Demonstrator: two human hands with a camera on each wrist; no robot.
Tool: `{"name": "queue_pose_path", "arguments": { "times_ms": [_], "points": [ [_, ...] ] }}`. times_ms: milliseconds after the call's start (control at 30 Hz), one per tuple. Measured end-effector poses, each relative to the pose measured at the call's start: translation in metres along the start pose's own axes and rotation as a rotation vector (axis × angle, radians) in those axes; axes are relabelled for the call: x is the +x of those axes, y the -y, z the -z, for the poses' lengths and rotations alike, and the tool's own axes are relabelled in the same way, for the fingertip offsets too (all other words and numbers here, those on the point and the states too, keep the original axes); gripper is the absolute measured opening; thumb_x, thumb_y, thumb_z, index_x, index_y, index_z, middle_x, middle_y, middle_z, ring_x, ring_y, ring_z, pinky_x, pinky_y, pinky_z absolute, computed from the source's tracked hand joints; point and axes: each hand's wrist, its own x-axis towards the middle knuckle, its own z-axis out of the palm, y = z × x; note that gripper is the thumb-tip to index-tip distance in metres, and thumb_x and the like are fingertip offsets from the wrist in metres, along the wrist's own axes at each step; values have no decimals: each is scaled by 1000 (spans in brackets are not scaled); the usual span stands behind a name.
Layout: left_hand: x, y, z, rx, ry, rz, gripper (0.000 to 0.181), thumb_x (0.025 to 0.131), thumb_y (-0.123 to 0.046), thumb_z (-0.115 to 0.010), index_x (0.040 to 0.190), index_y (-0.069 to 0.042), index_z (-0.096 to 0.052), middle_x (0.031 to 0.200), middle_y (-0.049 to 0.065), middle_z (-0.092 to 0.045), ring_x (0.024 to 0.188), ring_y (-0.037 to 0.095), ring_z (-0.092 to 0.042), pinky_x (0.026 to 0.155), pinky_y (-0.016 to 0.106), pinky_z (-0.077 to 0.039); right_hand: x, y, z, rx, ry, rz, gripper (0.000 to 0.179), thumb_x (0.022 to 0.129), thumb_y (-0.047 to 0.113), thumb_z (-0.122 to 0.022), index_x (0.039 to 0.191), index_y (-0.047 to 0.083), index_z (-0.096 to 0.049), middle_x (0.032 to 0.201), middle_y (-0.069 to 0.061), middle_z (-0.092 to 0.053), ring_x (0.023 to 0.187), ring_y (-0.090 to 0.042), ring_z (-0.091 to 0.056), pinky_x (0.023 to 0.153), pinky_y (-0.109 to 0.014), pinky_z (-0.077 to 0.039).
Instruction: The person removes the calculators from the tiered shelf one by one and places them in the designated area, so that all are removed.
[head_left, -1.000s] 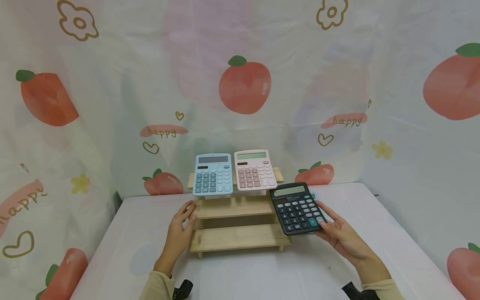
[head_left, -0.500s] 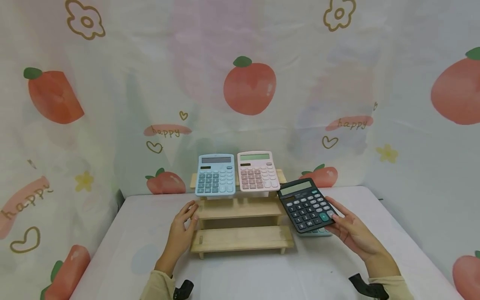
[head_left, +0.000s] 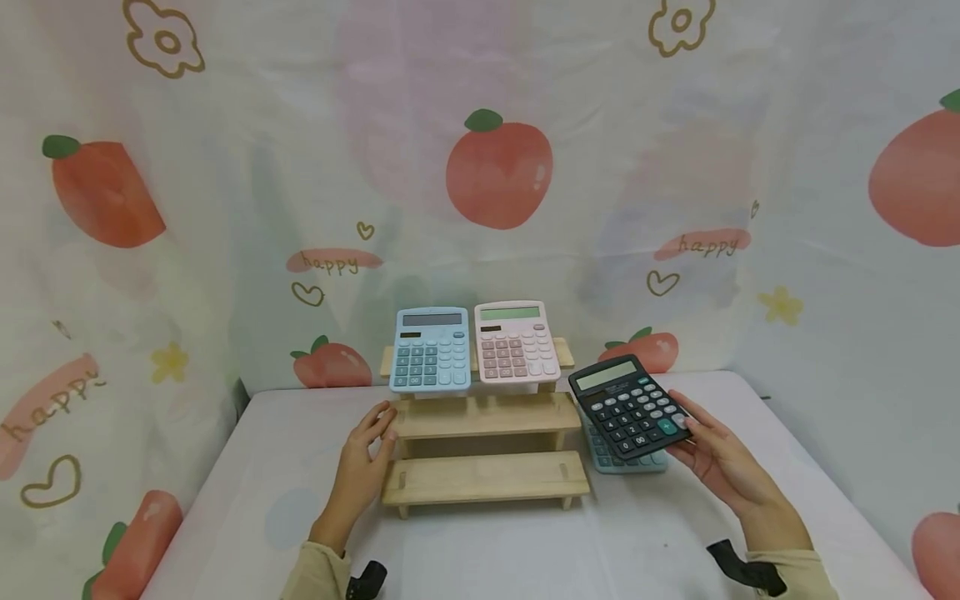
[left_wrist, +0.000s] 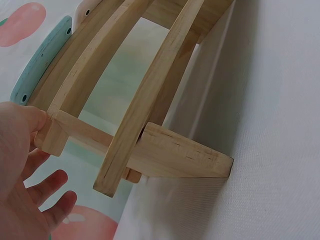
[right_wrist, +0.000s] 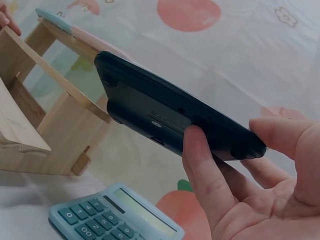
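Note:
A black calculator (head_left: 628,407) is held by my right hand (head_left: 731,467) at its lower right corner, keys up and tilted. In the right wrist view, the thumb lies along its edge and a finger supports its dark underside (right_wrist: 150,117). My left hand (head_left: 354,471) grips the left end of the middle tier of a wooden step rack (head_left: 487,479). In the left wrist view, the other fingers hang loosely below that tier. A light blue calculator (head_left: 430,350) and a pink calculator (head_left: 517,342) lean side by side on the top tier.
A teal calculator (right_wrist: 112,215) lies on the white table (head_left: 480,558) right of the rack, partly hidden under the black one in the head view. Behind stands a patterned cloth backdrop (head_left: 420,167) with printed peaches.
The black calculator has moved right with my right hand, away from the rack, uncovering part of the teal calculator. My left hand has stayed on the rack.

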Motion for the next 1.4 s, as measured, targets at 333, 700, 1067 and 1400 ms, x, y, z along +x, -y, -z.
{"name": "queue_pose_path", "arguments": {
  "times_ms": [333, 700, 1067, 1400],
  "points": [
    [-2, -2, 4, 3, -5, -23, 40, 103, -13, -58, 139, 3, -59, 153, 18, -50, 135, 43, -52, 107, 63, -44, -11, 2, 9, 89, -37, 66, 53, 111, 4, -19, 150, 22, -50, 138, 1, -63, 121, -15, -66, 100, -28, -55],
    [-1, 0, 0, -14, 3, -14, 40, 103, -14, -58, 139, 2, -59, 154, 16, -50, 137, 42, -50, 109, 63, -43, -23, 6, 25, 162, -133, 111, 53, 111, 6, -20, 145, 24, -56, 134, 0, -65, 114, -17, -67, 96, -30, -58],
    [-1, -1, 0, -10, 0, -24, 40, 103, -14, -58, 139, 3, -58, 154, 17, -50, 136, 43, -51, 107, 64, -44, -34, 4, 42, 185, -250, 98, 47, 112, 12, -25, 141, 28, -58, 127, 1, -67, 104, -15, -65, 89, -29, -58],
    [-1, -1, 0, 4, -5, -26, 39, 103, -14, -58, 139, 3, -59, 153, 17, -50, 135, 43, -52, 106, 62, -45, -40, -2, 53, 211, -302, 68, 45, 112, 16, -27, 138, 29, -61, 126, 4, -66, 103, -14, -61, 88, -28, -55]
  ]
}}
